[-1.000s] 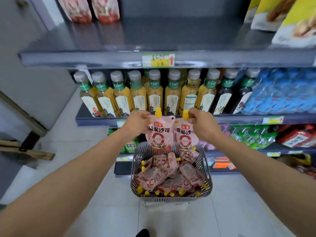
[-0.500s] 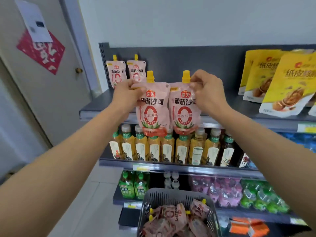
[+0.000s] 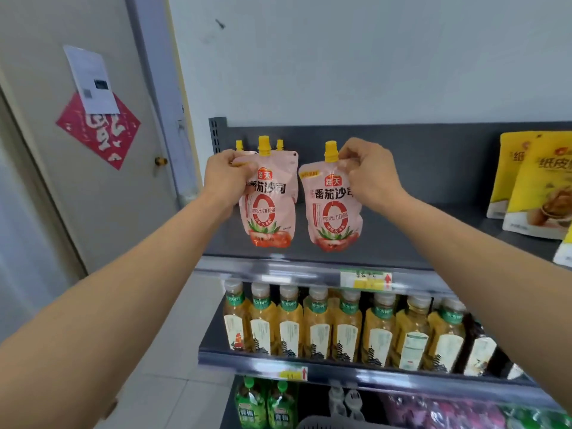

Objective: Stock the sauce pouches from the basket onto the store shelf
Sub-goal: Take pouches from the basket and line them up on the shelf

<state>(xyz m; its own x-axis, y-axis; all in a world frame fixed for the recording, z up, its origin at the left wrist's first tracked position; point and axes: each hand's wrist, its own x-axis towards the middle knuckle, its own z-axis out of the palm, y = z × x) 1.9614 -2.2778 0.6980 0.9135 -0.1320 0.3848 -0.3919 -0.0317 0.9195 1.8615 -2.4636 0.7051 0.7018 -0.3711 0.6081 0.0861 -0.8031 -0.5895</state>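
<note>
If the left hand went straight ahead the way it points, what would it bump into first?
Probably the standing pouches at the back of the shelf, right behind the left hand and its held pouch; depth is hard to judge.

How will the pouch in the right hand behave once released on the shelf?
Probably floppy: the right-hand pouch creases where the right hand pinches its top. Its bulging lower half suggests bottom-heavy contents, so it may stand, though a nudge could tip it.
</note>
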